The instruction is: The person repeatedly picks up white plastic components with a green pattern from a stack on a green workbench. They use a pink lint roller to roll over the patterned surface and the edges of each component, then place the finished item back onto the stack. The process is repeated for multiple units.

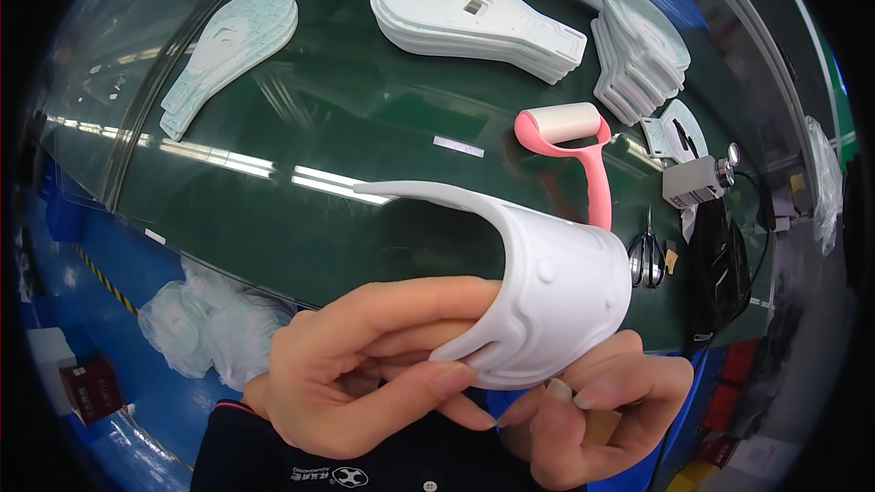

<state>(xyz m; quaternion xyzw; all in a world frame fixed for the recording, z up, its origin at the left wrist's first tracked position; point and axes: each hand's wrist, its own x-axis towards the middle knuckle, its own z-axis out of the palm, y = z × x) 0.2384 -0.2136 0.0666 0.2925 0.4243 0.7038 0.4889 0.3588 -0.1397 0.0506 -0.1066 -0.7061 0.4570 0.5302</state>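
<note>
Nearest us, our left hand [365, 369] and right hand [592, 410] pinched a curved white moulded plastic shell [538, 282] bent between them. We judged overbending could crease it, or let it spring onto the pink-handled lint roller [574, 150] beyond.

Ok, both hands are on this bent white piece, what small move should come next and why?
Probably ease the bend and turn the white sole piece flat. The left hand has it curled hard, the right hand only pinches its lower edge, and the pink lint roller lies just behind on the green table.
</note>
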